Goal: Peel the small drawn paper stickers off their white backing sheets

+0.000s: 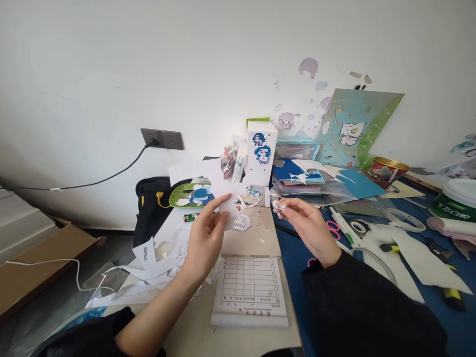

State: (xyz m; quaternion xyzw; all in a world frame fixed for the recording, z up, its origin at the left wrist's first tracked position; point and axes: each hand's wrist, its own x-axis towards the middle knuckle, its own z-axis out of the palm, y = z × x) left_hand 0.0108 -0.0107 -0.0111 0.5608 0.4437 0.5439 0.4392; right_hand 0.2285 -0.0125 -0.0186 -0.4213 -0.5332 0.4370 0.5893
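Note:
My left hand pinches a white sheet of paper with a jagged, cut-away edge, raised over the middle of the table. Between the thumb and fingers of my right hand is a small paper cutout with dark marks, too small to make out. Below and between both hands, a white outlined figure cutout lies on a beige board among several tiny paper pieces. Nearer to me rests a pad with a printed grid.
Paper scraps pile up at the left, near a green tray. A white box with stickers stands by the wall. To the right lie pink-handled scissors, a white headband, pliers and a tub.

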